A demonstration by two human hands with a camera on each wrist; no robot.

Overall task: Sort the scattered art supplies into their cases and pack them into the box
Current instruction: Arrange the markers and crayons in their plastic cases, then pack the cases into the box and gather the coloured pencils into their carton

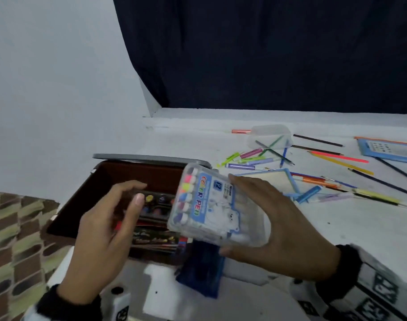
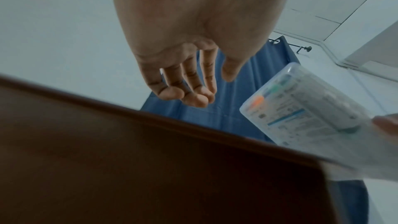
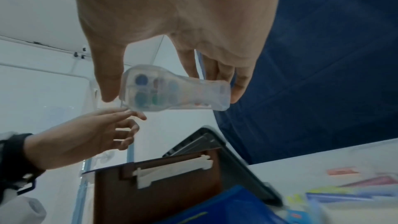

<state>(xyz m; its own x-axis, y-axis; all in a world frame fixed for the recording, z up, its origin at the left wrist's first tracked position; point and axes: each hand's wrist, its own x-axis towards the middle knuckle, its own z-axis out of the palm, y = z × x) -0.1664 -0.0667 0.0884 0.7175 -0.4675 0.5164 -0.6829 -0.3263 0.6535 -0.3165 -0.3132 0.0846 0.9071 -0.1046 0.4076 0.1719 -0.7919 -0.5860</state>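
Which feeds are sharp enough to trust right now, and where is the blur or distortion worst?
Head view: dim and bluish, pen case label readable, left hand slightly smeared, table edge bowed. Left wrist view: box wall close and soft, case edge smeared with motion. Right wrist view: right hand looms large, case warped by the lens, lower right corner streaked.

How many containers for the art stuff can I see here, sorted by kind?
Clear plastic cases: 2, the color pen case held in the right hand and a second clear case on the table.
Brown box: 1, open.
Blue pouch: 1, in front of the box.
Total: 4
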